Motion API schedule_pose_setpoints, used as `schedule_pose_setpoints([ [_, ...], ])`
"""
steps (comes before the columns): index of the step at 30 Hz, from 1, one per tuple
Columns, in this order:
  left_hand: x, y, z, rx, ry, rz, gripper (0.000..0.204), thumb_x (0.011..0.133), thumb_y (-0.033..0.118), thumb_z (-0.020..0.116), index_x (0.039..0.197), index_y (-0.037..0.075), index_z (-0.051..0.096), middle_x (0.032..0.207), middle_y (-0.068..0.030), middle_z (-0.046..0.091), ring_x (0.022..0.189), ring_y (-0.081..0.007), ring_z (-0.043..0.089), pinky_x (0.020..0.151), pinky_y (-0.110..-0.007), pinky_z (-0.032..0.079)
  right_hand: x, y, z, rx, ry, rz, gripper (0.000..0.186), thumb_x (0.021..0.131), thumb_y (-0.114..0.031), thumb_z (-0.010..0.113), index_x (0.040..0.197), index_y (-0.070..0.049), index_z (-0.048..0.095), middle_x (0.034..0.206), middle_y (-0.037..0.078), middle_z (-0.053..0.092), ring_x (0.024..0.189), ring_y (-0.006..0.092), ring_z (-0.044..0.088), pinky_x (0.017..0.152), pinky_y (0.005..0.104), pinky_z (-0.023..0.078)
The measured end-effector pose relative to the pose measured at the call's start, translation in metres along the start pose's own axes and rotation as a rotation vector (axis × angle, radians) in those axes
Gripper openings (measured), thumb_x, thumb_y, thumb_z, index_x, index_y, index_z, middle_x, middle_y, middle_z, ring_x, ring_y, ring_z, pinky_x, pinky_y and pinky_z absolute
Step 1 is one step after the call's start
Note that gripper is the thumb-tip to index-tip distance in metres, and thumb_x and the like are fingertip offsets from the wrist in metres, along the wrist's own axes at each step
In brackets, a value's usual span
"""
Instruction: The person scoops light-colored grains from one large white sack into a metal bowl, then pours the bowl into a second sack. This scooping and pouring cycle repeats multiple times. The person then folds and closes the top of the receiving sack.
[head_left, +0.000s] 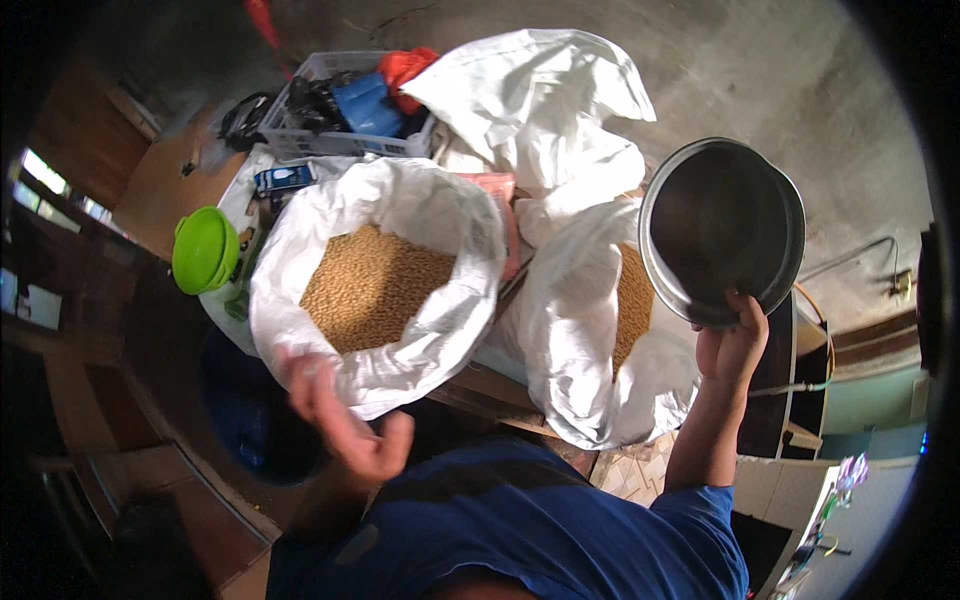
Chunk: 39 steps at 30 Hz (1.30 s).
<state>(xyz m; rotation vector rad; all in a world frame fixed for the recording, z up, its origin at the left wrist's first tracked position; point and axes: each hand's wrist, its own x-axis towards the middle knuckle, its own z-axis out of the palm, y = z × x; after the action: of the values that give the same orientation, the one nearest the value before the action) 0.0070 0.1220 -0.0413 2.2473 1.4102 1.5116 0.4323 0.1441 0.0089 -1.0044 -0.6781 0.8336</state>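
Right hand grasped a round metal pan by its near rim, fingers and thumb bunched at that one edge; left hand was released, blurred, fingers loosely spread, with nothing seen in it. Pan stood out to the right, its hollow turned to view, overlapping the far right of the smaller white sack; could not tell whether it touched the cloth. Left hand lay over the near lip of the larger white sack, contact uncertain. Tan beans filled the middle of that sack, and more showed in the smaller one. Risks, as judged: a one-edge grip could let the pan twist if loaded; its rim could snag the slack lip of the smaller sack and drag it down, spilling beans; stray left fingers could crumple the other lip inward. Edges: a wooden edge ran under the sacks, close to the wearer's body, leaving little room there. Beyond the larger sack, a plastic crate and a heaped white sack crowded the back. Best room was above the pan, toward bare wall; low right, a hose narrowed the way.
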Motion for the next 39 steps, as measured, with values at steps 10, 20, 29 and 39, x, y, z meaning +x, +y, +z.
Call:
schedule_pose_setpoints([
  [10, 0.001, 0.148, 0.171, -0.533, -1.062, 0.527, 0.099, 0.082, 0.044, 0.083, 0.153, -0.007, 0.036, 0.153, -0.0307, 0.038, 0.143, -0.0453, 0.041, 0.119, -0.051, 0.037, -0.028, 0.000, -0.136, 0.019, 0.274, -0.110, 0.025, 0.090, -0.007, 0.059, 0.114, -0.004, 0.065, 0.092, 0.005, 0.070, 0.068, 0.0193, 0.067, 0.053, 0.0336, 0.049],
  [20, -0.027, 0.153, 0.288, -0.088, -1.387, 0.048, 0.109, 0.081, 0.023, 0.074, 0.160, -0.008, 0.005, 0.138, -0.0436, 0.048, 0.114, -0.0525, 0.064, 0.098, -0.053, 0.052, -0.045, -0.017, -0.201, 0.002, 0.474, -0.148, 0.025, 0.090, -0.008, 0.061, 0.114, -0.005, 0.063, 0.093, 0.005, 0.069, 0.067, 0.0185, 0.064, 0.053, 0.0331, 0.047],
  [29, -0.013, 0.138, 0.308, -0.284, -1.346, -0.329, 0.058, 0.086, 0.016, 0.061, 0.141, -0.002, 0.054, 0.115, -0.0331, 0.068, 0.113, -0.0471, 0.065, 0.096, -0.049, 0.052, -0.027, -0.022, -0.214, 0.048, 0.483, -0.149, 0.021, 0.091, -0.008, 0.061, 0.112, -0.005, 0.062, 0.089, 0.005, 0.069, 0.065, 0.0189, 0.064, 0.053, 0.0341, 0.047],
  [39, 0.032, 0.098, 0.280, -0.657, -1.094, -0.350, 0.028, 0.087, 0.015, 0.061, 0.105, -0.006, 0.069, 0.089, -0.0139, 0.074, 0.075, -0.0184, 0.066, 0.072, -0.037, 0.053, -0.003, -0.019, -0.222, 0.023, 0.442, -0.132, 0.032, 0.088, -0.008, 0.062, 0.120, -0.007, 0.060, 0.096, 0.004, 0.068, 0.068, 0.0175, 0.064, 0.052, 0.0332, 0.045],
])
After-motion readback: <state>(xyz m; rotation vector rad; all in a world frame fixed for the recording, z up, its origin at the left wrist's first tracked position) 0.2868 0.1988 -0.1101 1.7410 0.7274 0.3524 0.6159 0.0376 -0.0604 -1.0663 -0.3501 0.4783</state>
